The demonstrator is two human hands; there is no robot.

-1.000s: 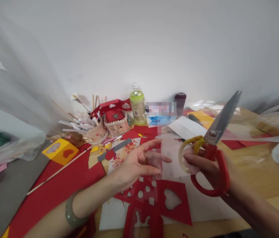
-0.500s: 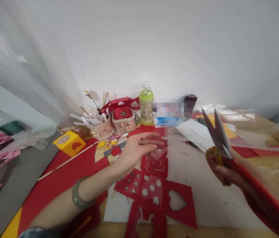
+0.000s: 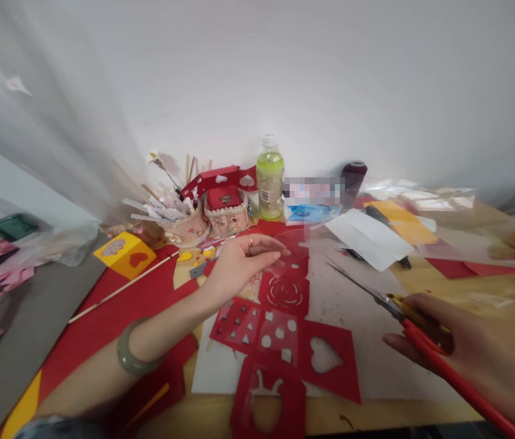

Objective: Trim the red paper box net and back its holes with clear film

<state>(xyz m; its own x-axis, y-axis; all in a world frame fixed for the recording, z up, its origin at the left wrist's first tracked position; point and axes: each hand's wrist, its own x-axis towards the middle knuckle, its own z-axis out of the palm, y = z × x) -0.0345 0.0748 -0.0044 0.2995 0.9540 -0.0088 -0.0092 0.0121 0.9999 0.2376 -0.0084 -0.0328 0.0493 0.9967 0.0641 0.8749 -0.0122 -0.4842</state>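
My left hand [image 3: 250,262], wearing a ring, reaches over the red paper cutout. Its thumb and fingers are pinched at what looks like a small piece of clear plastic film [image 3: 280,266], faint against the red. My right hand [image 3: 458,341] is closed around the scissors [image 3: 403,320] with red handles, their blades pointing left and nearly together. Below lies the red paper cutout [image 3: 305,360], a cross of joined panels with heart, rose, triangle and round openings. Clear film shines over some panels. White paper [image 3: 353,360] lies underneath.
A green-liquid bottle [image 3: 270,183], decorated pots [image 3: 227,219] of pens and a tissue pack [image 3: 314,212] stand along the wall. A yellow paper box [image 3: 124,255] and a thin stick [image 3: 124,286] lie left. Plastic sheeting [image 3: 467,235] and folded white paper [image 3: 369,238] lie right.
My right hand has lowered and turned the scissors from pointing up to pointing left, and the blades have closed. My left hand has shifted slightly left. The view has tilted a little downward.
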